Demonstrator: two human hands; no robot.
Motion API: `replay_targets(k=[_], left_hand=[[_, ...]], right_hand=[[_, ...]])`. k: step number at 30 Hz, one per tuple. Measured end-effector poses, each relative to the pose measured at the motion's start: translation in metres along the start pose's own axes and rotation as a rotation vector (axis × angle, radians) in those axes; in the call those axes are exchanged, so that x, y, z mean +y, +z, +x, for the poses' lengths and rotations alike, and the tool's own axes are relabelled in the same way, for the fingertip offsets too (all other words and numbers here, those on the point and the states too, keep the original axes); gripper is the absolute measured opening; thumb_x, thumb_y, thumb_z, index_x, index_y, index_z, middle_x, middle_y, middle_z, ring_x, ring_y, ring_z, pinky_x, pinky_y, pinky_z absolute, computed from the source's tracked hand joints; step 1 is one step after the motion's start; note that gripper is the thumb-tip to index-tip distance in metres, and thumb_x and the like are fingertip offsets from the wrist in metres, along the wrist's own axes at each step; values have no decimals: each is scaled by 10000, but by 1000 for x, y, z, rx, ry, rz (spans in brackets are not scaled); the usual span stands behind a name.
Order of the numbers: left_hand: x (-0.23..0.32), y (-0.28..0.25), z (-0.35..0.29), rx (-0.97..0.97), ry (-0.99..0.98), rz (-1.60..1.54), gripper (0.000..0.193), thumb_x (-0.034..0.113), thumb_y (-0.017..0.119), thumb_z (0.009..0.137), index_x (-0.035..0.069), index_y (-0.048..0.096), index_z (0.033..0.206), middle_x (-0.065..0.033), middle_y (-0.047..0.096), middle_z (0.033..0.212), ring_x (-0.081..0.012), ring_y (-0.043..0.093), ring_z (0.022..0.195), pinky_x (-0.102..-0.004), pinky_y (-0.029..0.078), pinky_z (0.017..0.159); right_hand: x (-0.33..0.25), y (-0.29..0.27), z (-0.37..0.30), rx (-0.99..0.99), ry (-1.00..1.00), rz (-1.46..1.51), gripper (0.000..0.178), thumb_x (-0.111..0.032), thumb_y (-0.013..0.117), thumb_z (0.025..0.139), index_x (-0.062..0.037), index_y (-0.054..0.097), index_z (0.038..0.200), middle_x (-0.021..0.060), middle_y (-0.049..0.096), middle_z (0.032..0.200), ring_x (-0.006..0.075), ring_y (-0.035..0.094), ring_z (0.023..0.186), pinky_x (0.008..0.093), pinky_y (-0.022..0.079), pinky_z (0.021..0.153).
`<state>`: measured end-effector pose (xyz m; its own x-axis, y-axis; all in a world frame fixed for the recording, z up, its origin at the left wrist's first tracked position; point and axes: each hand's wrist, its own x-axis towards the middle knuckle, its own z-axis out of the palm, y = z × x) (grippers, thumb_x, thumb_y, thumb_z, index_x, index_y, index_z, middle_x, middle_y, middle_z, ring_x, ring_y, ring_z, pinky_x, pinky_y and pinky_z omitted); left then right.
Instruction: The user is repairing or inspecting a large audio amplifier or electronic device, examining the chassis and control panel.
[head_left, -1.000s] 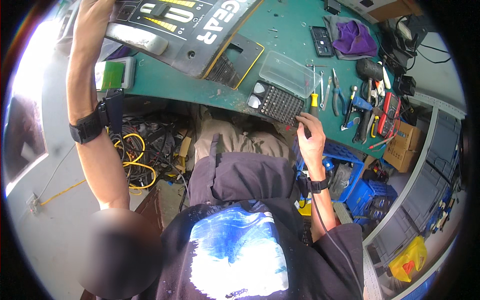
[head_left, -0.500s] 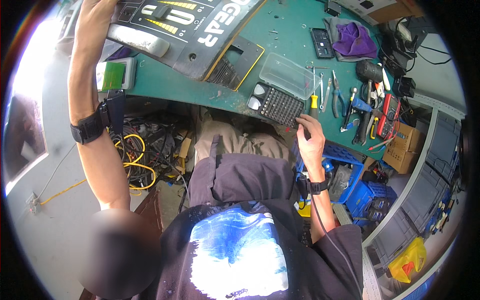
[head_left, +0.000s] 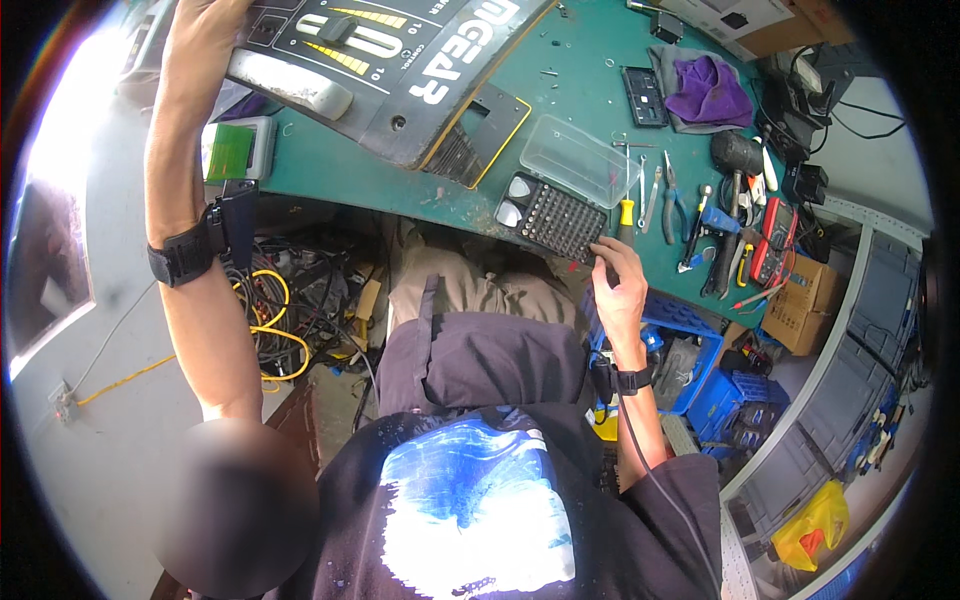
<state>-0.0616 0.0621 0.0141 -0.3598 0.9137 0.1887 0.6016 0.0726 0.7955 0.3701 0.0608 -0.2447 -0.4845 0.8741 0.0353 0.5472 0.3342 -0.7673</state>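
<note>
A large black equipment housing with a slider, yellow scales and white lettering lies at the upper left of the bench. My left hand is at its left edge; the fingers run out of the picture. To the right, a black case of screwdriver bits sits at the bench's front edge, its clear lid folded back. My right hand is at the case's near right corner, thumb and fingers bent and closed around that corner. A yellow-handled screwdriver lies just beyond the hand.
Pliers, wrenches, a black mallet and a red multimeter lie to the right. A purple cloth is farther back. Coiled cables fill the space under the bench; blue crates stand at right.
The view has shifted slightly, so the housing appears a little farther right and lower. Both hands stay at the same things.
</note>
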Motion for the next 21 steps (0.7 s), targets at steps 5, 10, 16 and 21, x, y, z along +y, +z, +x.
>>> replay_targets(k=[5,10,16,21], left_hand=[[-1,-2,0,-4,26,17,298,161,555,1027,-7,682,1238,-97,717,1097,-114,698,878,-221,589,765],[-1,3,2,-11,46,19,296,164,558,1026,-1,684,1237,-97,717,1098,-116,699,882,-223,589,771],[-2,1,1,-10,31,8,291,168,567,1022,6,688,1231,-100,717,1102,-128,702,897,-239,594,787],[1,-2,-2,-3,44,31,287,171,568,1022,9,694,1222,-102,719,1107,-134,703,900,-242,595,792]], right_hand=[[0,1,0,0,-18,-3,179,-5,674,889,-12,726,1059,139,709,1175,329,661,1112,396,512,986],[4,0,-1,8,-17,-7,187,-9,682,879,-19,723,1060,141,705,1171,341,653,1113,412,511,985],[3,0,0,2,-15,-7,185,-9,685,880,-18,726,1060,140,706,1174,340,652,1117,413,511,988],[2,3,0,-5,-5,19,182,-7,685,879,-15,727,1055,142,707,1171,337,656,1115,410,512,990]])
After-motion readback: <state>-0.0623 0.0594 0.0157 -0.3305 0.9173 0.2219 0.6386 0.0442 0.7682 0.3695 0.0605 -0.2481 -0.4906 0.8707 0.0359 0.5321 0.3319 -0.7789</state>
